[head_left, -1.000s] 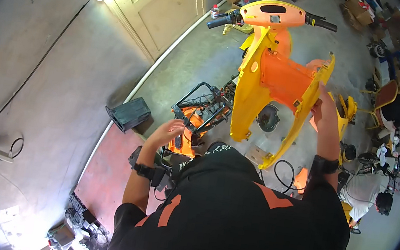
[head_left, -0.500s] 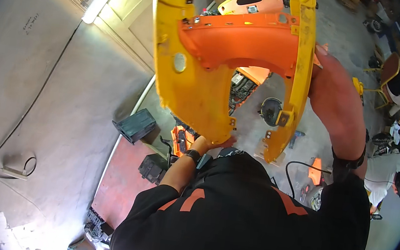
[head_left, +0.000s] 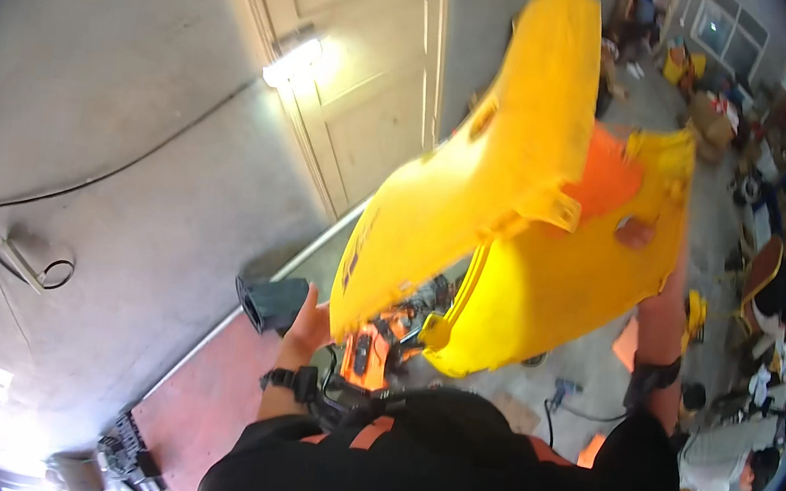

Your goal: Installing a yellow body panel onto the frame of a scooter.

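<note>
A large yellow plastic fender (head_left: 491,179), with an orange inner section, is held up in the air in front of me. It is tilted, its outer curved face toward the left. My left hand (head_left: 308,322) is at its lower left edge, thumb raised and fingers partly hidden by the panel. My right arm reaches up on the other side; my right hand (head_left: 635,234) is mostly behind the panel, with some skin showing through a round hole. Below the fender, partly covered by it, stands an orange and black machine (head_left: 369,354).
A dark grey hollow part (head_left: 271,303) lies beside my left hand near the wall. A drill (head_left: 565,389) rests on the floor. Another person (head_left: 732,464) is low at the right, near a chair (head_left: 762,269). A lit lamp (head_left: 293,62) hangs by the door (head_left: 357,62).
The fender has been turned and tipped, so its yellow outer face shows instead of its orange inner side. My left hand has moved left with its edge. My view has shifted too.
</note>
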`<state>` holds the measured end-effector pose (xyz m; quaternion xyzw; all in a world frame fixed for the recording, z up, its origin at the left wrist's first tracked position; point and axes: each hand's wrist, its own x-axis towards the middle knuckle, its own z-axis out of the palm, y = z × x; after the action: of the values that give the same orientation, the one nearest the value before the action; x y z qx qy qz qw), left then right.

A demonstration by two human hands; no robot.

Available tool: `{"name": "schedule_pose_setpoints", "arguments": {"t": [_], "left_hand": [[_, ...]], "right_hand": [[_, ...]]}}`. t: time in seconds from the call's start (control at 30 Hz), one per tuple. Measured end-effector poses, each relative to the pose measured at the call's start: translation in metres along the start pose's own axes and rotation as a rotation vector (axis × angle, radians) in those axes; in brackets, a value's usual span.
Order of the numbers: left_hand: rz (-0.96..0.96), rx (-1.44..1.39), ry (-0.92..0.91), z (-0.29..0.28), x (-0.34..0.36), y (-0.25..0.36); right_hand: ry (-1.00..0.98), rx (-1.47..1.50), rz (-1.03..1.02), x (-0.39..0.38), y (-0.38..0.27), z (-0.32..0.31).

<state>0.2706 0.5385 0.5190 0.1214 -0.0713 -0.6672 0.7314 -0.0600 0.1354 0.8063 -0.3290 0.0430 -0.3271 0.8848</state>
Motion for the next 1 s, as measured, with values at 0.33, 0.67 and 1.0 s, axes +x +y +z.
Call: {"name": "schedule_pose_setpoints", "arguments": {"t": [0.33,0.67,1.0], "left_hand": [[0.238,0.439,0.583,-0.004,-0.062,0.02],[0.806,0.819,0.876,0.121,-0.143,0.061],[0.826,1.361,1.5,0.279,-0.126,0.058]], "right_hand": [[-0.528,0.274,0.331,0.107,0.168,-0.094],[-0.382,0.186,0.545,0.125,0.255,-0.094],[0.125,0.207,0.793,0.108,0.273,-0.107]]}}
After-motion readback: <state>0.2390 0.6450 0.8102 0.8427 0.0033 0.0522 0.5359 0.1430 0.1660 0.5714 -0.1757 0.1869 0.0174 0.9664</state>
